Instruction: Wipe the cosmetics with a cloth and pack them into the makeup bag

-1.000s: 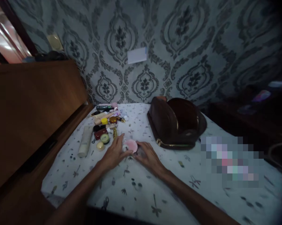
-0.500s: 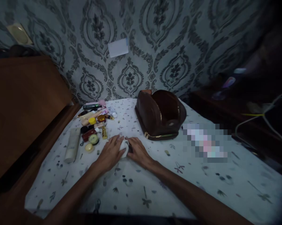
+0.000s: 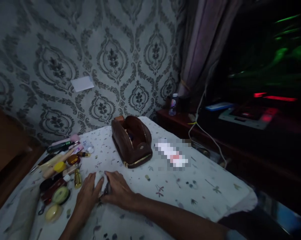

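Observation:
My left hand [image 3: 87,193] closes on a crumpled white wipe [image 3: 100,178] low over the printed tablecloth [image 3: 170,200]. My right hand [image 3: 120,191] meets it from the other side, fingers curled around a small dark object [image 3: 106,190] pressed against the wipe; its kind is mostly hidden. Just beyond the hands sits a brown cosmetic bag [image 3: 131,146], unzipped, with its mouth gaping. Left of my left hand lie a gold lipstick tube [image 3: 77,178], a round pale-green jar [image 3: 60,195] and a cream-coloured round pot [image 3: 52,212].
A large squeeze tube [image 3: 25,210], a yellow-capped bottle [image 3: 59,166] and several brushes and cosmetics crowd the left side. A blurred-out item [image 3: 172,155] lies right of the bag. On a dark side stand, a bottle [image 3: 173,105] stands near a white cable [image 3: 207,133].
My view has swung to the right, bringing a dark screen and the side stand into sight. Both hands stay together around the wipe; the bag and cosmetics keep their places on the table.

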The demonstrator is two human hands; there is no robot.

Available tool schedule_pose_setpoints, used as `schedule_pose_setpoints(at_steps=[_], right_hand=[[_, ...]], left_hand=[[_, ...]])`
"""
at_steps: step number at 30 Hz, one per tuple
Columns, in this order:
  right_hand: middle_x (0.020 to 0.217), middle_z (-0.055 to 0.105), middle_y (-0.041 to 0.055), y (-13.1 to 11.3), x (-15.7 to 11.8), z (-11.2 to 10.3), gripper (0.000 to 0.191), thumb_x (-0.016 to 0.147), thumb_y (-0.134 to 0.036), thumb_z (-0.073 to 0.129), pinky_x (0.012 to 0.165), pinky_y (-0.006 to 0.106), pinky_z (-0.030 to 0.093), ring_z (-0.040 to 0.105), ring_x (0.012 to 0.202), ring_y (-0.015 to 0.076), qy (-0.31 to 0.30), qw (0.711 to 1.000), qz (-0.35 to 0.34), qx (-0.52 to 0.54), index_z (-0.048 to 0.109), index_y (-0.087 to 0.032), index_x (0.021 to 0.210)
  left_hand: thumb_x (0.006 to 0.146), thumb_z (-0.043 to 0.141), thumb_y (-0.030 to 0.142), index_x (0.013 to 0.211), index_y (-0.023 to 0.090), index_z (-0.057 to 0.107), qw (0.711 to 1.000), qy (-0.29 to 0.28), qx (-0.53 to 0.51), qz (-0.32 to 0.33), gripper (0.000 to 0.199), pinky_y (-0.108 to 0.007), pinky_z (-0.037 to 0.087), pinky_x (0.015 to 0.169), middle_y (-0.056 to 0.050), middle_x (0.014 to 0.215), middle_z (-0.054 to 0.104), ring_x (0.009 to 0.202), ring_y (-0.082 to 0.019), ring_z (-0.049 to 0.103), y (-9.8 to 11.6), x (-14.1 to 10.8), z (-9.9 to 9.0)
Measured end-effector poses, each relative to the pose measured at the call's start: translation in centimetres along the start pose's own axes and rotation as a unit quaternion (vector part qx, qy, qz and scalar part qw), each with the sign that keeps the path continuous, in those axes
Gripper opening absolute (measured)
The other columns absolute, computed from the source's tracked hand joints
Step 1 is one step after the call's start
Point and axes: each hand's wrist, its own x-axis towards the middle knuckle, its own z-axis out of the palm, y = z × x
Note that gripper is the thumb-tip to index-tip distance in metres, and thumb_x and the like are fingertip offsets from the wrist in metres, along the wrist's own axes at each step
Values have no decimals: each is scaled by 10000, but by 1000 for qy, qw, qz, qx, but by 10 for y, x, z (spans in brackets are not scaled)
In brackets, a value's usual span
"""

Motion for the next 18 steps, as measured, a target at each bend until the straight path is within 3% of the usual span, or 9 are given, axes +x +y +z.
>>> schedule_pose_setpoints(at_steps=[2, 4, 6, 11, 15, 18], right_hand=[[1338, 526, 144, 0, 0, -1, 986, 660, -417, 829, 1015, 451, 378, 476, 1201, 327, -4, 1000, 0, 12, 313, -184, 1466], [1386, 495, 163, 0, 0, -3, 1048, 671, -436, 822, 1023, 462, 370, 457, 1231, 343, -16, 1000, 2, 12, 246, -168, 1504], [1382, 504, 167, -1, 0, -4, 1035, 669, -437, 827, 1017, 464, 374, 457, 1224, 346, -28, 1000, 7, 8, 274, -155, 1496], [1295, 570, 143, 0, 1, -5, 834, 700, -468, 806, 994, 444, 389, 469, 1167, 314, -27, 999, -18, -4, 450, -142, 1380], [1216, 602, 121, 4, 3, -3, 737, 703, -521, 792, 959, 430, 406, 486, 1116, 296, -22, 999, -25, -12, 530, -161, 1291], [1203, 608, 111, 5, 4, -2, 762, 665, -502, 830, 958, 418, 403, 490, 1113, 290, -15, 999, -28, -16, 539, -172, 1287]], left_hand=[[871, 435, 501, 1154, 179, 569, 999, 15, -30, -23, 449, -524, 459, 999, -128, 1124, 661, 1137, -332, 596, -3, 5, 1], [895, 406, 485, 1259, 174, 494, 998, 30, -58, -17, 487, -517, 465, 997, -134, 1211, 637, 1158, -318, 593, -3, 9, -2], [907, 397, 457, 1294, 199, 460, 997, 48, -64, 12, 470, -513, 459, 1009, -121, 1270, 610, 1200, -305, 569, -3, 10, -8], [878, 433, 408, 1101, 228, 585, 997, 44, -58, 36, 324, -504, 484, 990, -82, 1117, 679, 1134, -299, 607, -22, 4, -15], [869, 420, 448, 1091, 209, 614, 994, 53, -95, 12, 380, -518, 469, 1020, -104, 1170, 684, 1149, -312, 615, -34, -6, -12], [897, 416, 453, 1184, 173, 595, 996, 30, -89, 10, 439, -529, 411, 1084, -141, 1276, 638, 1258, -315, 548, -28, -17, -12]])
